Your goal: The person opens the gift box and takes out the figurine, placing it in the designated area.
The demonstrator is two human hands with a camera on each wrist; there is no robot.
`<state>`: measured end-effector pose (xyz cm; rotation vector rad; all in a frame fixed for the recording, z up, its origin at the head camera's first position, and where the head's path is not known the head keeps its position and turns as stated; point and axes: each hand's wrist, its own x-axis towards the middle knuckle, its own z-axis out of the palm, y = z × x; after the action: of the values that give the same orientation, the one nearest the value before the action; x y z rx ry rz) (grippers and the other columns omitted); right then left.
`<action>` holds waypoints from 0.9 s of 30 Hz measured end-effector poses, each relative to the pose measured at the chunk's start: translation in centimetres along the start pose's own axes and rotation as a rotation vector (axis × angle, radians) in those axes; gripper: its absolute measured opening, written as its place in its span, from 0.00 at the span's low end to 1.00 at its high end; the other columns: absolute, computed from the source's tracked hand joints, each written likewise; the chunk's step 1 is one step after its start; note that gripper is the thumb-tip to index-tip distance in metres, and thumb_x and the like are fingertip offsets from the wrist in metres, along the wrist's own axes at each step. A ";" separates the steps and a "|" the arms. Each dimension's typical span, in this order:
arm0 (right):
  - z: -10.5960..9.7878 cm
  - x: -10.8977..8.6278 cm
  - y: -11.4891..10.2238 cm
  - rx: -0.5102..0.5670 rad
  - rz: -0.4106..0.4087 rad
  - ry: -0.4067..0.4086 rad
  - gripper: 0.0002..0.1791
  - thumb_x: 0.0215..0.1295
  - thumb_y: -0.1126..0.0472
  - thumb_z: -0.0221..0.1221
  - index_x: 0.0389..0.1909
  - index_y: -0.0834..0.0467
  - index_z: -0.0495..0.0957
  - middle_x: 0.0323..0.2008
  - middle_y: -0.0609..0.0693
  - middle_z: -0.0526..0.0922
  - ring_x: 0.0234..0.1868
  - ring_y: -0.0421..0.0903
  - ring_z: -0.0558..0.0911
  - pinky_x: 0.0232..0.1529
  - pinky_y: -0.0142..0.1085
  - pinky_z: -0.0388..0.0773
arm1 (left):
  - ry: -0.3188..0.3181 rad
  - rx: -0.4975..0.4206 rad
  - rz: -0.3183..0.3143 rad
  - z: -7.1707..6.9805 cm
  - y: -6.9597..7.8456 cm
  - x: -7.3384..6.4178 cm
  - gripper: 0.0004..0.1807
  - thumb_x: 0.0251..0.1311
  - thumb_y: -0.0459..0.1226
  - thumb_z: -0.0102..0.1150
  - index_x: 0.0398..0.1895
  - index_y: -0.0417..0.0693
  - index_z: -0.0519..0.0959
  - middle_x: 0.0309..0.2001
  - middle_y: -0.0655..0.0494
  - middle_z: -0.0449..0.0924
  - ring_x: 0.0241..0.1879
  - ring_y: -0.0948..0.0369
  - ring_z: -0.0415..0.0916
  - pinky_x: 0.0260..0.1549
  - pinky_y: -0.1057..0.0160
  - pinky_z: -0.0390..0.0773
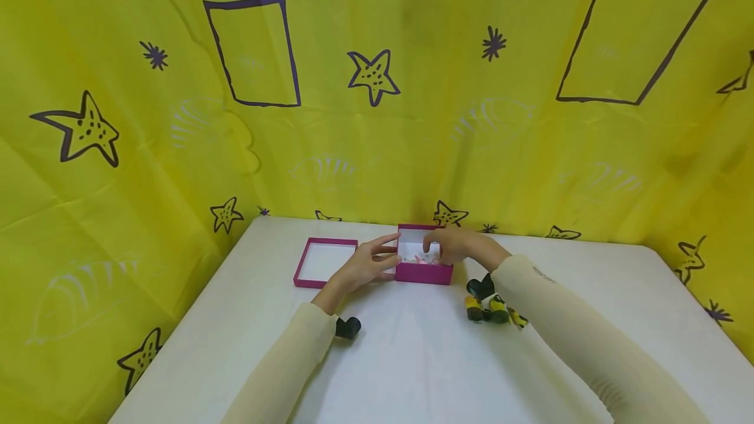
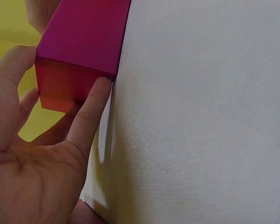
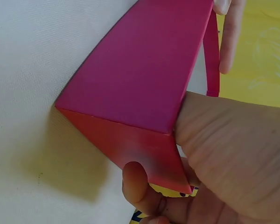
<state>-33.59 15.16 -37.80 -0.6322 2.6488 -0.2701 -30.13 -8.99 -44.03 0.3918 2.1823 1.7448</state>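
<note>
Sleeves, cream, two: nearest the head camera, your left sleeve [image 1: 273, 371] rising from the bottom edge and your right sleeve [image 1: 595, 339] from the lower right.

Left hand [image 1: 364, 264], one: your fingers spread, their tips touching the left end of the pink box; the left wrist view shows one finger [image 2: 91, 109] reaching the lower front edge.

Right hand [image 1: 465, 245], one: your fingers bent down over the right part of the box, a fingertip [image 3: 134, 175] beside its outer right end. The tips inside are hidden; whether they pinch anything, you cannot tell.

Pink box [image 1: 424, 273], one: uncovered, standing upright near the table's far edge, between your two hands; white inside.

Small pieces [image 1: 419, 259], pink and pale: inside the box, too small to identify.

Shallow tray [image 1: 326, 240], one: pink-rimmed, white within, lying flat to the left of the box, its right side partly behind your left hand.

Black item [image 1: 349, 328], one: rounded, beside your left sleeve.

Yellow-and-dark cluster [image 1: 495, 311], one: next to your right sleeve, partly covered by it.

Table [image 1: 406, 371], white; behind it, yellow curtain [image 1: 424, 142] with dark stars and outlined four-sided shapes.
</note>
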 end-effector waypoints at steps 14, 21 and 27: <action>0.4 0.5 0.3 0.018 0.025 -0.008 0.14 0.64 0.72 0.64 0.44 0.51 0.84 0.42 0.50 0.81 0.43 0.50 0.77 0.45 0.41 0.84 | -0.007 0.001 0.009 0.0 -0.1 0.3 0.34 0.71 0.41 0.64 0.78 0.63 0.66 0.71 0.43 0.70 0.66 0.46 0.73 0.49 0.53 0.86; 0.6 0.3 0.3 0.056 0.002 0.011 0.15 0.63 0.75 0.63 0.42 0.53 0.84 0.40 0.50 0.81 0.42 0.50 0.77 0.43 0.39 0.84 | -0.002 0.003 0.004 0.0 -0.2 0.4 0.34 0.71 0.40 0.64 0.78 0.64 0.66 0.70 0.44 0.70 0.66 0.46 0.73 0.49 0.53 0.86; 0.8 0.2 0.3 0.085 -0.001 0.026 0.16 0.62 0.76 0.63 0.43 0.53 0.84 0.41 0.51 0.82 0.42 0.50 0.78 0.43 0.39 0.86 | -0.012 0.005 0.017 0.1 -0.2 0.3 0.35 0.71 0.41 0.64 0.79 0.62 0.65 0.71 0.42 0.69 0.66 0.45 0.72 0.49 0.52 0.86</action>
<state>-33.51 15.25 -38.64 -0.6064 2.6457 -0.3917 -30.36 -8.83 -44.23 0.4222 2.1811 1.7421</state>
